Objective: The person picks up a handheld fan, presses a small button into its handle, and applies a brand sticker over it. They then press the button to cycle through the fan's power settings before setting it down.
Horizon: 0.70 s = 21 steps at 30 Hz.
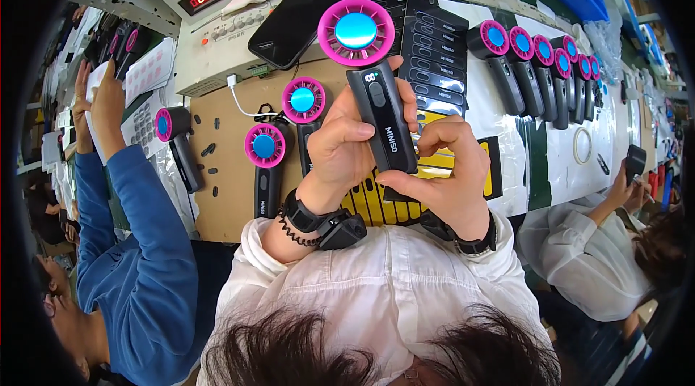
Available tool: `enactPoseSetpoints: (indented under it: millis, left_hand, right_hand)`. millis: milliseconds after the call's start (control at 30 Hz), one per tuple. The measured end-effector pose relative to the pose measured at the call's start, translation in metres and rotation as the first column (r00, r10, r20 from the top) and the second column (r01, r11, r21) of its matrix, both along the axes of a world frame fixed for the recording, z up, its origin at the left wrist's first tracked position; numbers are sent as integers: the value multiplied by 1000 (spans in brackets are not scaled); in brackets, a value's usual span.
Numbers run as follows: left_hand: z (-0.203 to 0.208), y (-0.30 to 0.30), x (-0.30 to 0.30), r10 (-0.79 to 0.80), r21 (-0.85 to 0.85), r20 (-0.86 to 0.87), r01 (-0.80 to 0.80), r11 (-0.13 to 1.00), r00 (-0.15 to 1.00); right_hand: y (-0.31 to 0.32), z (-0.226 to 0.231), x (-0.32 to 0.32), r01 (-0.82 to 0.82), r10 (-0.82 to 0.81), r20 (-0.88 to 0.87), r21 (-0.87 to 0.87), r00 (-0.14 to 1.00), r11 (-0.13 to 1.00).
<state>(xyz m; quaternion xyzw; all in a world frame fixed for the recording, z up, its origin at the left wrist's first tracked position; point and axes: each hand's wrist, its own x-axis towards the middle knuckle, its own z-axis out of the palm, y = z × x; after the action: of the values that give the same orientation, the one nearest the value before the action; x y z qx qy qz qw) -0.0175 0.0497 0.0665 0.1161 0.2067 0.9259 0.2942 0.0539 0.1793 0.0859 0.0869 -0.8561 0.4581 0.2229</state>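
Observation:
A handheld fan (381, 115) with a dark grey handle, pink grille, blue round centre and lit display is held up in front of me. My left hand (340, 140) is wrapped round its handle, thumb across the front. At the handle's lower end is my right hand (460, 169), its thumb by the base and its curled index finger against the right edge. Two similar fans, one left (265, 162) and one closer to my left hand (304, 105), lie on the brown board (217, 198). Beneath my hands is a yellow tray (362, 205) with dark slots.
Another fan (177, 143) lies left among small dark pieces. Behind stand a meter unit (217, 39) and a black phone (300, 20). Dark packages (434, 53) are stacked beyond my hands; several fans (532, 71) line the right. People work on the left (137, 227) and right (586, 256).

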Motion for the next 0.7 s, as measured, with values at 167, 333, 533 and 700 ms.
enactPoseSetpoints:
  millis: [167, 333, 533, 700]
  left_hand:
    - [-1, 1, 0, 8, 15, 9, -8, 1000, 1000]
    - [-1, 0, -1, 6, 10, 4, -6, 1000, 1000]
    - [5, 1, 2, 29, -63, 8, -29, 998, 1000]
    - [5, 2, 2, 37, -104, -13, -38, 994, 999]
  right_hand:
    - [1, -1, -1, -2, 3, 46, -1, 999, 1000]
    - [1, -1, -1, 0, -2, 104, 17, 995, 1000]
    - [2, 0, -1, -15, 17, 147, -13, 989, 1000]
    - [3, 2, -2, -19, 20, 147, -9, 989, 1000]
